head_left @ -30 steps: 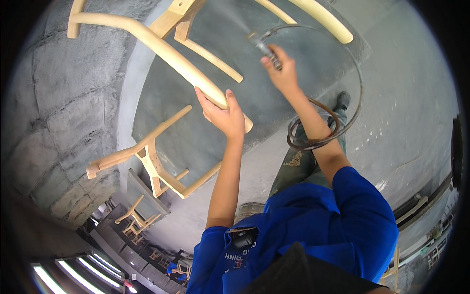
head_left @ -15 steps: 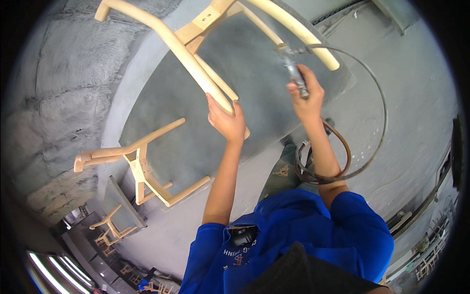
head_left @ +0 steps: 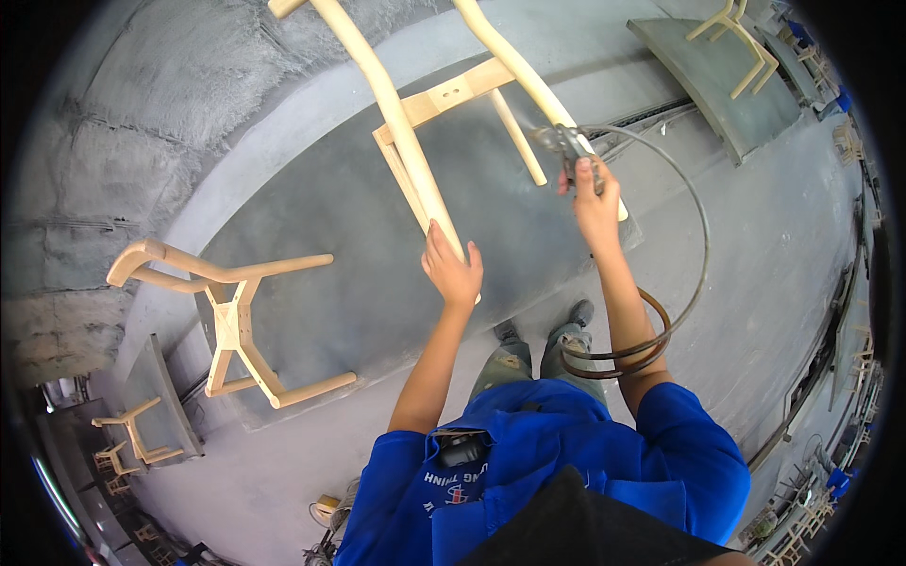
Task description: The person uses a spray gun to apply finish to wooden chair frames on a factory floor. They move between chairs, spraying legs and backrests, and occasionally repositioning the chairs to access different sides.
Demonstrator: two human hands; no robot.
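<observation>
A pale wooden chair frame point(head_left: 415, 160) stretches over the grey board point(head_left: 311, 208) before me, its top cut off by the view's edge. Near the lower end of one of its legs, my left hand point(head_left: 453, 272) is closed around the wood. My right hand point(head_left: 595, 203) grips a metal spray gun point(head_left: 569, 144), pointed leftward across the frame close to its right leg. A dark hose point(head_left: 700, 203) runs from the gun in a wide arc and loops around my right forearm. Faint mist blurs the gun's front.
A second chair frame point(head_left: 228, 325) lies at the board's left end. Further frames stand far left point(head_left: 135, 432) and on a grey panel point(head_left: 727, 99) at the upper right. A dusty, padded-looking wall point(head_left: 170, 113) rises beyond the board. My shoes point(head_left: 580, 312) are on the floor beside it.
The held chair frame has turned, showing its crossbar more squarely. My right hand and the spray gun have moved lower, toward its right leg. My view has shifted, bringing my shoes in.
</observation>
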